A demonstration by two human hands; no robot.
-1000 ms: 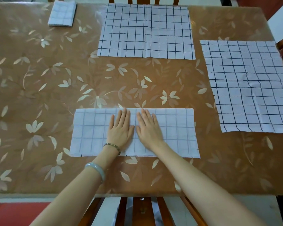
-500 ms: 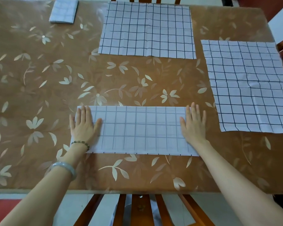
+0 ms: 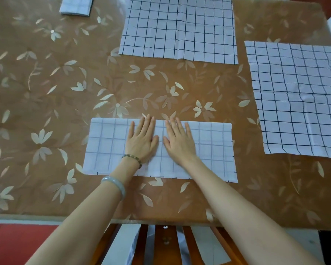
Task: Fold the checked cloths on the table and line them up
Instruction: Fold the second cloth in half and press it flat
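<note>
A white checked cloth folded in half into a long strip [image 3: 214,150] lies near the table's front edge. My left hand [image 3: 141,138] and my right hand [image 3: 180,140] press flat on its middle, side by side, fingers straight. An unfolded checked cloth [image 3: 180,27] lies flat at the back centre. Another unfolded cloth [image 3: 298,98] lies at the right. A small fully folded cloth [image 3: 75,5] sits at the back left, partly cut off by the frame.
The brown table [image 3: 46,92] has a pale leaf pattern under a glossy cover. A wooden chair back [image 3: 161,243] shows below the front edge. A red floor area [image 3: 17,243] is at the lower left.
Half a second ago my hands pressed the strip's left and right ends; both have slid back inward and now lie together at its middle.
</note>
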